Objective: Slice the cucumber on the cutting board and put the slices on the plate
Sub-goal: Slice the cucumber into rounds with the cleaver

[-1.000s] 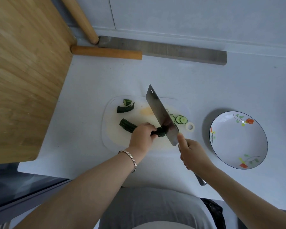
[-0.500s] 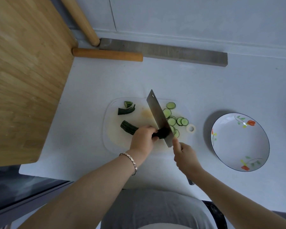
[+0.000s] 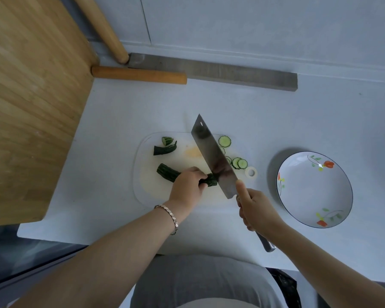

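i see my left hand (image 3: 187, 185) clamped over the cucumber (image 3: 168, 173) on the cutting board (image 3: 147, 185). my right hand (image 3: 256, 207) grips the cleaver (image 3: 213, 156), blade against the cucumber's cut end. slices (image 3: 239, 163) lie on the board's right part. the plate (image 3: 315, 190) sits right of the board, bare.

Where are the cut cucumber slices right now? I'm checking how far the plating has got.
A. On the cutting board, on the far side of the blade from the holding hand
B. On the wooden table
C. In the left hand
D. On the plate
A: the round slices lie on the cutting board beyond the cleaver, and the flowered plate holds none.
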The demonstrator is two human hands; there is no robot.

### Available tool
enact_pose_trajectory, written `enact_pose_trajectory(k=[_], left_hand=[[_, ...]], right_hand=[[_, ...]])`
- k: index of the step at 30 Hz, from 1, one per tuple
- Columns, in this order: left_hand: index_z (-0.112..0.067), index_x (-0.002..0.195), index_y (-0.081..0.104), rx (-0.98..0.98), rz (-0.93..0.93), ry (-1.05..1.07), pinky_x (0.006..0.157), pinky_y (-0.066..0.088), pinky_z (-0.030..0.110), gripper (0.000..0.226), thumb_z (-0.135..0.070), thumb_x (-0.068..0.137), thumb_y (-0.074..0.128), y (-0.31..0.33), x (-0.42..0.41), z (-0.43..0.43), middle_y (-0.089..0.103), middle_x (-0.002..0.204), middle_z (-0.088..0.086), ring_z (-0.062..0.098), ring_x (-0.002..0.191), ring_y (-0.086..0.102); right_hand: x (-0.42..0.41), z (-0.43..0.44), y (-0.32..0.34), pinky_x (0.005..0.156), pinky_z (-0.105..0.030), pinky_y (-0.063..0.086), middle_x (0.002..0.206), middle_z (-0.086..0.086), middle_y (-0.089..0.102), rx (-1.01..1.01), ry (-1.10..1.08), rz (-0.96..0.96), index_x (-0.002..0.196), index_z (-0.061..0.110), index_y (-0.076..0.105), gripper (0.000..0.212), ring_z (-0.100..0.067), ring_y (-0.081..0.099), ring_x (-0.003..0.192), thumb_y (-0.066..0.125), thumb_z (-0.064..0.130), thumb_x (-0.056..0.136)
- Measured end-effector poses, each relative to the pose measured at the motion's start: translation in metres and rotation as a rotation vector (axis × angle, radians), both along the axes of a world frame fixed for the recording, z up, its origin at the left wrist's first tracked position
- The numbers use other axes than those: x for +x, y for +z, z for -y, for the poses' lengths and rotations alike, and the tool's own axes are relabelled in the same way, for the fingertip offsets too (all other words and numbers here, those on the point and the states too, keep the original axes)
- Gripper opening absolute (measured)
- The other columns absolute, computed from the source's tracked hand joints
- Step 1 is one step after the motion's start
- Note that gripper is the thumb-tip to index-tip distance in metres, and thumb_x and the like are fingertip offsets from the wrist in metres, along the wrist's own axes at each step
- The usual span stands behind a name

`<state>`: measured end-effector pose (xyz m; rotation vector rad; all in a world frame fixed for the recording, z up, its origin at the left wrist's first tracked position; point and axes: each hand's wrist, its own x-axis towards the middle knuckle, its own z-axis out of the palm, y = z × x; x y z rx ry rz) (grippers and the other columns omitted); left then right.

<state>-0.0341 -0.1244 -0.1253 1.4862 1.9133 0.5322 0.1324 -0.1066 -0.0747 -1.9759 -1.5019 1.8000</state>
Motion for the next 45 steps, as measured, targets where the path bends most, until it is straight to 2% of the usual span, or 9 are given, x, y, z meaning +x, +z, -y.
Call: enact_pose_trajectory(k=[4, 8, 18, 21, 24, 30, 34, 37, 45], left_hand=[[-0.002, 0.105, 0.065, -0.002, -0.008, -0.011, 0.088, 0.049, 0.033, 0.024, -0.007, 0.082, 0.063, 0.001, 0.0, 0.0, 0.065, 0.105, 0.012, 0.026, 0.095, 0.06], [-0.002, 0.106, 0.065, -0.012, -0.007, -0.008, 0.088, 0.049, 0.033, 0.025, -0.007, 0.082, 0.063, 0.001, 0.0, 0.0, 0.065, 0.105, 0.012, 0.026, 0.096, 0.06], [-0.002, 0.098, 0.066, -0.004, -0.007, -0.008, 0.08, 0.049, 0.036, 0.017, -0.004, 0.081, 0.063, -0.001, -0.001, 0.0, 0.066, 0.097, 0.014, 0.029, 0.092, 0.059], [-0.004, 0.1, 0.064, -0.004, -0.017, -0.004, 0.079, 0.049, 0.036, 0.019, -0.009, 0.082, 0.063, -0.002, -0.002, 0.002, 0.066, 0.098, 0.014, 0.029, 0.091, 0.06], [-0.003, 0.101, 0.064, 0.021, -0.034, -0.018, 0.081, 0.05, 0.035, 0.022, -0.011, 0.081, 0.065, -0.001, -0.005, 0.006, 0.066, 0.098, 0.014, 0.027, 0.092, 0.059], [-0.003, 0.105, 0.065, 0.035, -0.004, 0.022, 0.084, 0.04, 0.022, 0.026, -0.007, 0.08, 0.066, -0.003, -0.004, 0.004, 0.067, 0.103, 0.012, 0.025, 0.096, 0.06], [-0.002, 0.103, 0.066, 0.04, -0.012, 0.013, 0.085, 0.045, 0.029, 0.024, -0.007, 0.079, 0.066, -0.002, -0.004, 0.004, 0.067, 0.101, 0.012, 0.026, 0.094, 0.06], [-0.002, 0.102, 0.066, 0.039, -0.031, -0.001, 0.086, 0.048, 0.034, 0.024, -0.007, 0.079, 0.066, -0.002, -0.004, 0.004, 0.067, 0.101, 0.013, 0.027, 0.094, 0.06], [-0.003, 0.103, 0.066, 0.031, -0.047, -0.007, 0.087, 0.049, 0.035, 0.024, -0.008, 0.08, 0.066, -0.002, -0.003, 0.002, 0.067, 0.101, 0.012, 0.027, 0.095, 0.06]], right_hand=[[-0.001, 0.001, -0.004, 0.048, -0.025, 0.029, 0.049, -0.003, 0.035, 0.037, 0.056, 0.061, 0.065, 0.013, 0.035, 0.051, -0.019, 0.031, 0.045, 0.033, 0.054, 0.093], [0.001, 0.004, -0.009, 0.059, -0.034, 0.029, 0.063, -0.011, 0.032, 0.073, 0.093, 0.119, 0.068, 0.013, 0.035, 0.05, -0.022, 0.03, 0.059, 0.032, 0.056, 0.091], [-0.002, 0.021, -0.027, 0.058, -0.032, 0.026, 0.065, -0.01, 0.032, 0.062, 0.073, 0.159, 0.066, 0.013, 0.027, 0.046, -0.022, 0.027, 0.059, 0.033, 0.047, 0.095], [-0.007, 0.018, -0.029, 0.052, -0.03, 0.025, 0.058, -0.006, 0.03, 0.023, -0.012, 0.084, 0.068, 0.012, 0.031, 0.045, -0.02, 0.026, 0.053, 0.034, 0.048, 0.095], [-0.008, 0.004, -0.021, 0.044, -0.021, 0.022, 0.05, -0.001, 0.028, -0.071, -0.128, 0.009, 0.065, 0.013, 0.031, 0.047, -0.016, 0.023, 0.042, 0.036, 0.05, 0.095], [0.0, -0.004, 0.002, 0.041, -0.017, 0.02, 0.041, 0.006, 0.026, -0.066, -0.085, -0.014, 0.063, 0.015, 0.029, 0.05, -0.013, 0.021, 0.036, 0.035, 0.052, 0.094], [-0.003, 0.001, 0.007, 0.044, -0.022, 0.025, 0.05, -0.003, 0.032, -0.001, 0.031, 0.043, 0.069, 0.011, 0.034, 0.047, -0.018, 0.027, 0.043, 0.034, 0.051, 0.094], [-0.003, 0.003, 0.003, 0.057, -0.033, 0.029, 0.061, -0.012, 0.034, 0.073, 0.112, 0.108, 0.069, 0.01, 0.036, 0.049, -0.021, 0.031, 0.056, 0.032, 0.053, 0.094], [0.0, 0.011, -0.005, 0.059, -0.033, 0.028, 0.062, -0.009, 0.031, 0.063, 0.119, 0.158, 0.068, 0.013, 0.032, 0.048, -0.021, 0.029, 0.058, 0.032, 0.054, 0.093]])
